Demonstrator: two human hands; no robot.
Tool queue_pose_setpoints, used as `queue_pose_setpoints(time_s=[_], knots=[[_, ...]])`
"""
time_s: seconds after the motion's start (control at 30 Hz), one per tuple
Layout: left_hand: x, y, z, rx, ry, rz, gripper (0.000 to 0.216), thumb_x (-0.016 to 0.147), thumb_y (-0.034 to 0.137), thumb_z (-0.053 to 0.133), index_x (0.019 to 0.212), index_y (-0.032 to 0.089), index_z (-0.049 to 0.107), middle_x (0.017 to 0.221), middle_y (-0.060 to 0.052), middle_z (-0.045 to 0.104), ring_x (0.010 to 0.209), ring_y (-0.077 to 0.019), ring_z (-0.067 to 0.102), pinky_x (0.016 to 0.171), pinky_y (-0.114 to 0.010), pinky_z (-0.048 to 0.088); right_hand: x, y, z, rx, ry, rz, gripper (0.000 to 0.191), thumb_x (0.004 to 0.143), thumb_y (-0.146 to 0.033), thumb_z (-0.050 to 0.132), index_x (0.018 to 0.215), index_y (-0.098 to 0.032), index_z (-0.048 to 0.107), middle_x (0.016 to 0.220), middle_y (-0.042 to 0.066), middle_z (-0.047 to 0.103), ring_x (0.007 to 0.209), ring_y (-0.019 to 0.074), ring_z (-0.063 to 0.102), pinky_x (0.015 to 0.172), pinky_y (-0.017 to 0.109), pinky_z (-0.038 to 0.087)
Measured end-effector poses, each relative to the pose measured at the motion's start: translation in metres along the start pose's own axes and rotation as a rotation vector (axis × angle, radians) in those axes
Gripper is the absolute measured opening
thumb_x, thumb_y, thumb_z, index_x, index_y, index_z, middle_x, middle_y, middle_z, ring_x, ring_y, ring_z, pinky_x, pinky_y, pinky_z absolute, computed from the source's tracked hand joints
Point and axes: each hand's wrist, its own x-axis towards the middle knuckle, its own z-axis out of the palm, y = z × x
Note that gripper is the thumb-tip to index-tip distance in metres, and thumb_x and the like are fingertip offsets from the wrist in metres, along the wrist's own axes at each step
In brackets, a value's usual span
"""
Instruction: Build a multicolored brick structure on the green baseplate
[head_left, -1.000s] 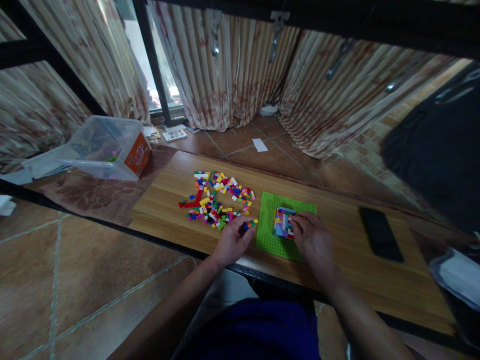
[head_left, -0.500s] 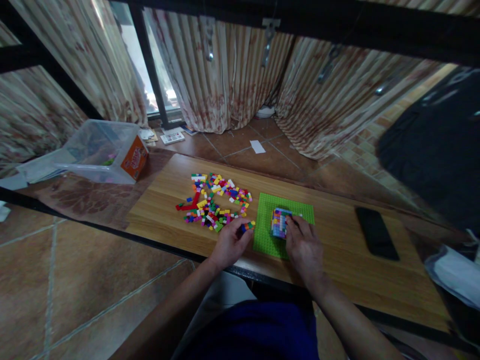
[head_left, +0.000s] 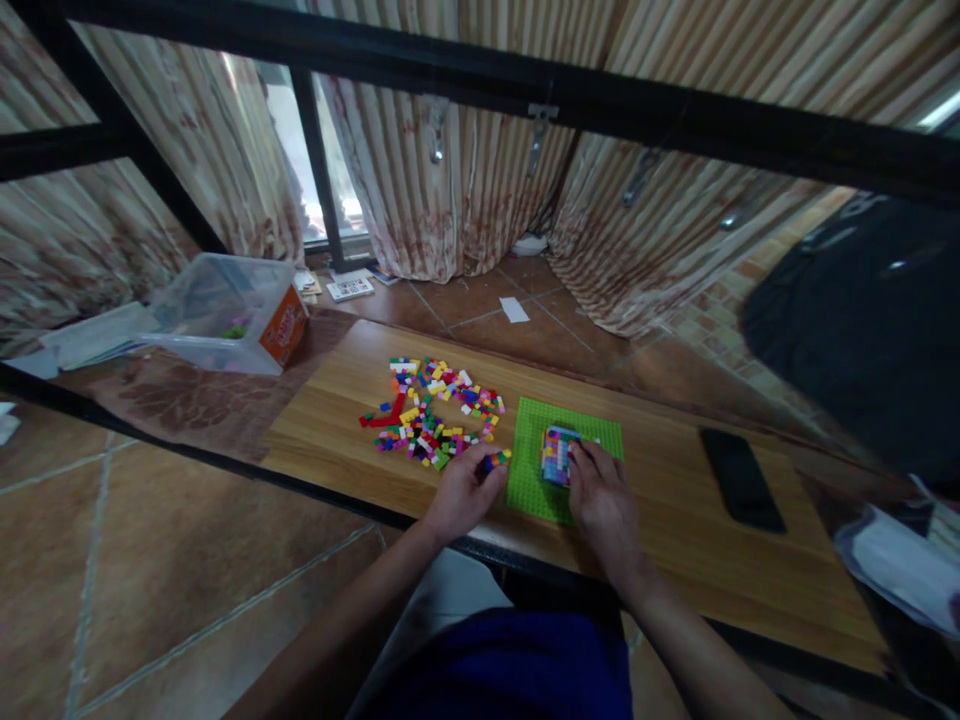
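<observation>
My left hand (head_left: 466, 490) is closed on a few small toy bricks (head_left: 496, 459) in blue, orange, green and yellow, held just left of the green baseplate (head_left: 529, 430). On that plate sits a low block built of many-coloured bricks (head_left: 556, 456), with pale blue and purple pieces showing. The fingers of my right hand (head_left: 606, 500) are drawn together on the right part of this block and cover it. Whatever lies under those fingertips is hidden. Loose toy bricks (head_left: 431, 440) of many colours are spread on the table beyond my left hand.
A dark phone (head_left: 741, 478) lies on the wooden table (head_left: 675, 520) to the right. A clear plastic box (head_left: 217, 345) with an orange label stands at the far left. White plastic packaging (head_left: 896, 570) is at the right edge, and a dark bar crosses above the table.
The head view has tilted up slightly, so the scene sits a little lower. My left hand keeps its bricks beside the plate, and my right hand stays on the built block.
</observation>
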Motion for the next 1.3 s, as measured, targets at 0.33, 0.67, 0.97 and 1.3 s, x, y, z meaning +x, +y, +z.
queue_pose_setpoints(time_s=[0.33,0.67,0.97,1.3], knots=[[-0.001,-0.001,-0.001,0.005,-0.014,0.032,0.017,0.088,0.027,0.058,0.103,0.019,0.062,0.088,-0.003,0.064,0.079,-0.0143,0.059,0.074,-0.025,0.048,0.004,-0.02,-0.012,0.259,0.095,0.178,0.031,0.096,-0.031,0.042,0.113,-0.02,0.065,0.109,0.012,0.067,0.103,0.025,0.062,0.093,0.047,0.051],[0.001,0.003,-0.005,-0.028,-0.091,0.062,0.02,0.09,0.027,0.056,0.107,0.02,0.063,0.099,-0.005,0.067,0.091,-0.0175,0.062,0.084,-0.03,0.05,0.031,-0.075,-0.007,0.549,-0.091,0.196,0.029,0.096,-0.03,0.043,0.107,-0.02,0.068,0.103,0.01,0.071,0.098,0.0224,0.064,0.087,0.04,0.051],[0.0,0.0,-0.003,0.006,-0.071,0.05,0.018,0.089,0.026,0.058,0.105,0.02,0.065,0.094,-0.004,0.067,0.088,-0.0171,0.062,0.082,-0.029,0.049,0.03,-0.077,-0.003,0.473,-0.042,0.192,0.029,0.096,-0.029,0.043,0.092,-0.019,0.07,0.089,0.008,0.07,0.085,0.0205,0.063,0.079,0.035,0.05],[0.0,0.002,-0.003,0.034,-0.028,0.035,0.015,0.088,0.025,0.058,0.101,0.019,0.063,0.089,-0.003,0.064,0.082,-0.0154,0.06,0.077,-0.027,0.048,0.032,-0.048,-0.012,0.344,0.039,0.201,0.032,0.097,-0.032,0.041,0.097,-0.019,0.07,0.096,0.009,0.07,0.089,0.0219,0.063,0.085,0.038,0.049]])
